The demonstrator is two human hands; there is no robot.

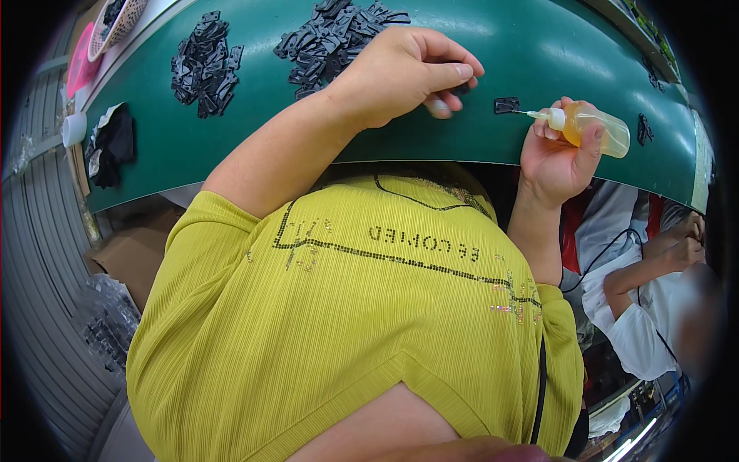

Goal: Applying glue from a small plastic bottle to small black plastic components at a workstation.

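Yellow-green shirt [346,308] fills the foreground, beyond it the left hand [404,73] curls, pinching a small black part [460,89], while the right hand [558,154] grips an oil bottle [589,127], nozzle aimed left at another black piece [506,105].

I see translucent glossy plastic bottle [593,127] at smooth green mat [531,46] edge, matt black plastic parts [335,35] further in, ribbed cloth shirt [346,323] below it

Ribbed yellow-green top [346,323], sequin trim
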